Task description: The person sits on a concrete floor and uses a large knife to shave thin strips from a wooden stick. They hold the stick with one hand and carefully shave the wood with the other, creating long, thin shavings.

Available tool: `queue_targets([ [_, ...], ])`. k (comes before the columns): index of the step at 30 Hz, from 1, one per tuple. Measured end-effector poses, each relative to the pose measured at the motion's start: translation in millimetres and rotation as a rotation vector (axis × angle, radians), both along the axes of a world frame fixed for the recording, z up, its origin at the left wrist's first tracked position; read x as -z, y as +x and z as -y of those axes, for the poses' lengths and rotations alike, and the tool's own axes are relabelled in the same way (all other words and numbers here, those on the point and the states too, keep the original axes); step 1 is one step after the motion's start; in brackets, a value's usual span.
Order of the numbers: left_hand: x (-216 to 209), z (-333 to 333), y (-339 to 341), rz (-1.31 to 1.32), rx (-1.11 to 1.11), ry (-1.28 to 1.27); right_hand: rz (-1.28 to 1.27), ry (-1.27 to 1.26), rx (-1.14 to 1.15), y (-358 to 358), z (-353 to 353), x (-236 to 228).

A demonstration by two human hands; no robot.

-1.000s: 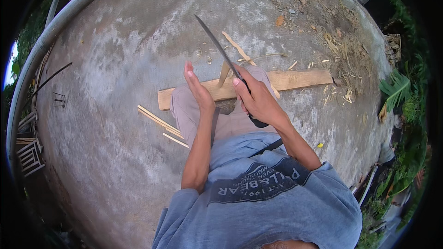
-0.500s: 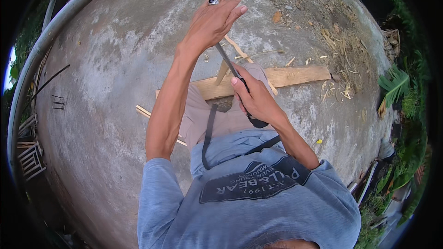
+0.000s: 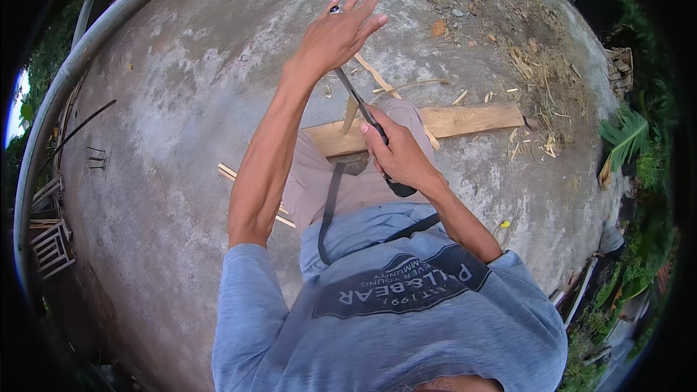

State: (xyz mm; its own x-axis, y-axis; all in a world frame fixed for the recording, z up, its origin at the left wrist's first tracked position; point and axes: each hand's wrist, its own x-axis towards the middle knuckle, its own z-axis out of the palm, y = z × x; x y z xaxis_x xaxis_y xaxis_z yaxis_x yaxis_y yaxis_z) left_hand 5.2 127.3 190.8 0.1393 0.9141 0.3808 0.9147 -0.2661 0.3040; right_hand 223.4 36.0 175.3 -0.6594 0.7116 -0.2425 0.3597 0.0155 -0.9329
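plainly, your right hand (image 3: pixel 398 151) is wrapped around the black handle of a long knife (image 3: pixel 351 87), thumb laid along it, and the handle's thick, rounded butt pokes out below your fist. the knife itself sits in front of your lap, slanting up and to the left. its blade is slim and dark grey, looking straight over the short stretch that shows — the far end is hidden behind your left hand (image 3: pixel 337 33). that hand is spread wide, its back toward you, fingers stretched out and slightly apart, with a ring (image 3: pixel 335 9) bearing a dark stone on one of them. you can't tell from here whether the palm touches the blade or only hangs above it.

beyond the knife, a pale brown plank (image 3: pixel 472 120) runs crosswise at your knees, and a short wooden peg (image 3: pixel 349 115) juts up by it, near the blade. a crooked light strip of wood (image 3: pixel 375 74) lies past the plank, its far end close to your left hand. a few thin pale sticks (image 3: pixel 226 172) rest on the grey concrete (image 3: pixel 160 174) to your left, partly behind your forearm — wood shavings (image 3: pixel 548 147) are scattered off to the right.
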Motion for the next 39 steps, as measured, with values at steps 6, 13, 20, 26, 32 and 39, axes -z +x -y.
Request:
queue_targets([
  [6, 5.3, 7.1, -0.4, -0.159, -0.145, -0.087, -0.051, 0.064, -0.013, 2.4, 10.2, 19.9],
  [13, -2.2, 30.9, 1.7, 0.623, -0.400, 0.423, -0.004, 0.053, -0.003, -1.4, -13.5, 16.5],
  [20, 60.3, 87.8, 32.7, 1.745, -0.522, -0.471, -0.024, 0.039, -0.055, -12.8, -72.4, 24.9],
  [26, 42.6, 44.3, 21.7, 1.954, -0.436, -0.645, 0.036, 0.137, -0.180, -28.8, -96.0, 16.8],
  [32, 53.8, 20.0, 4.9, 1.824, -0.475, -0.675, 0.105, 0.173, -0.238, -41.4, -119.9, 14.5],
  [39, 65.5, 6.6, -1.1, 1.717, -0.462, -0.661, 0.156, 0.204, -0.224, -41.8, -138.5, 18.1],
])
